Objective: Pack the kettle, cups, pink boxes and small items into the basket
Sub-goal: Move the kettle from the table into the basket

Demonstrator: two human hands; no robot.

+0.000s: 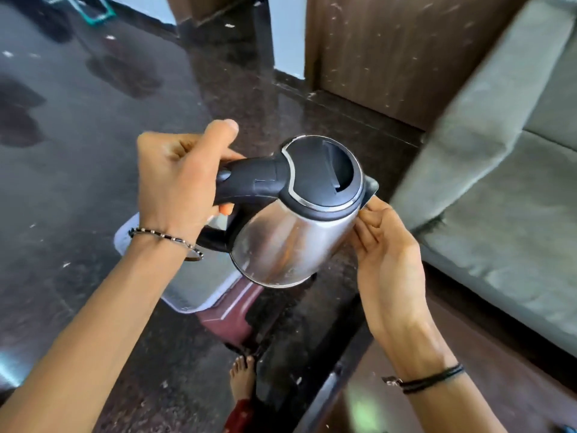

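Observation:
A steel kettle (281, 242) with a black lid and black handle hangs in the air at the middle of the head view, tilted with its spout to the right. My left hand (178, 179) is closed around the handle. My right hand (384, 248) presses its fingers against the kettle's right side just under the spout. Below the kettle lies a white-rimmed basket or tray (187, 295), mostly hidden by my left arm and the kettle. A maroon object (231, 320) sits beside it. No cups or pink boxes are clearly visible.
The floor (93, 151) is dark polished stone. A grey sofa (499, 182) fills the right side. A brown wooden door or panel (390, 51) stands at the back. My bare foot (242, 376) shows at the bottom centre.

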